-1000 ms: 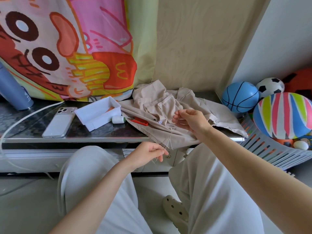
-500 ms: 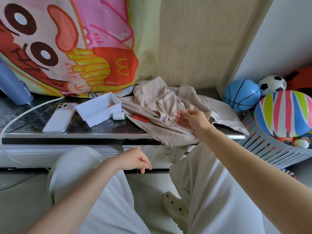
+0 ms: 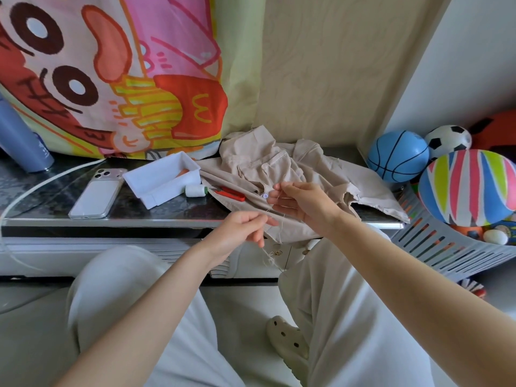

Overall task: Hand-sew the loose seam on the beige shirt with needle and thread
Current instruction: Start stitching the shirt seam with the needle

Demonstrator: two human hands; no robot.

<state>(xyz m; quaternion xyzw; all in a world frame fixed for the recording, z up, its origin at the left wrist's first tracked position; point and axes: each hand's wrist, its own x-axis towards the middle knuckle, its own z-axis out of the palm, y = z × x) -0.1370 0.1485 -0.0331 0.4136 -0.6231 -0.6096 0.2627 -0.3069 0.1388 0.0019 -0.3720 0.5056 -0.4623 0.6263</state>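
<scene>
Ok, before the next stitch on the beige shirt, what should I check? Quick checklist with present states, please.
1. Thread in grip: left hand appears to pinch the thread by the hem: ok.
2. Fabric steadied: right hand holds the beige shirt near its button: ok.
3. Needle located: too thin to make out: cannot tell.
4. Thread free of tangles: its loose end bunches below the hem: not ok.
5. Cutter handy: red snips lie at the shirt's edge beside the spool: ok.
</scene>
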